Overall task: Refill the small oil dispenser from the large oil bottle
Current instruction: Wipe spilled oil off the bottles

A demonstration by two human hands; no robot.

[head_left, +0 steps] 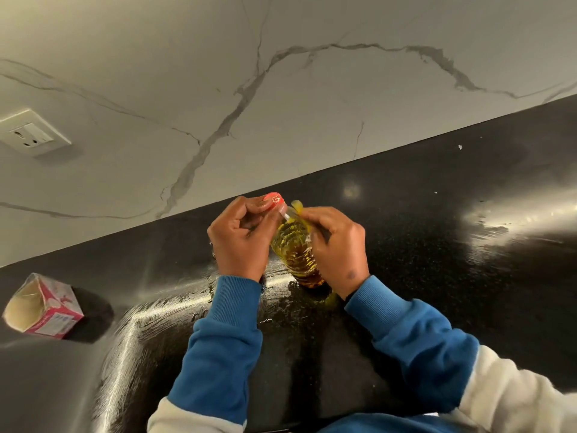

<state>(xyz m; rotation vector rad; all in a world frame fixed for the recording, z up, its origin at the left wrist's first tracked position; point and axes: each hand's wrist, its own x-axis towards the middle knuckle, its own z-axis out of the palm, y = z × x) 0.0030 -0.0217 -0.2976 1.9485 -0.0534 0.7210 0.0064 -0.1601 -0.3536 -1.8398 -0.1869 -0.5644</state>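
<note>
A: Any writing readable?

B: Little. The red cap (274, 200) is showing a small pale mark on top, too blurred to read. The pink carton (46, 307) at the left is carrying print on its side, also illegible. The oil bottle (296, 251) is showing no label from this angle.

A: Hands?

B: 2 in view. The left hand (240, 235) is curling its fingers around the red cap, pinching it just beside the bottle's neck. The right hand (337, 245) is gripping the bottle's upper part, fingers wrapped near the shoulder. Whether the cap is touching the neck, I cannot tell.

A: And the bottle?

B: It is standing on the black countertop (437, 245), between the 2 hands, tilting slightly, holding yellow oil.

A: Surface, room?

B: The glossy speckled counter is reflecting streaks of light. Behind it a white marble-veined wall (281, 89) is rising, with 1 white socket plate (31, 132) at the left. The carton is lying on its side, open end toward the camera. Blue sleeves (224, 339) are covering both forearms.
</note>
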